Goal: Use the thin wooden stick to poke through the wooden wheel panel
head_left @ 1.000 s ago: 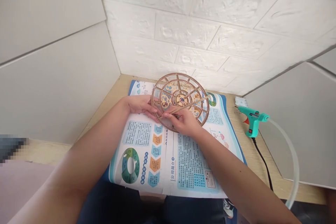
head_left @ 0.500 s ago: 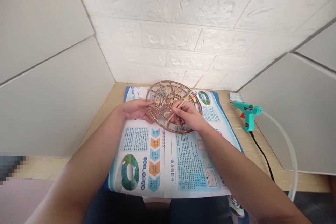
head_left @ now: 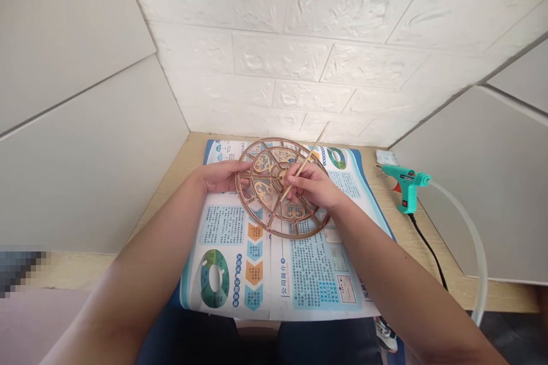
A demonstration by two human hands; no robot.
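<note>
From my head view, my left hand [head_left: 220, 177] lies open against the rim of the wooden lattice wheel [head_left: 268, 191], which I hold over a printed leaflet [head_left: 222, 225], and my right hand [head_left: 312, 185] pinches a thin wooden stick [head_left: 303, 168] among its spokes. Pressing too hard could snap the slender spokes, and if the wheel slipped, the stick could scrape it. On the bench [head_left: 411, 251], right of the leaflet, sits a teal glue gun [head_left: 409, 191] with its black cable [head_left: 428, 248], and a white brick-textured wall [head_left: 282, 57] rises behind.
</note>
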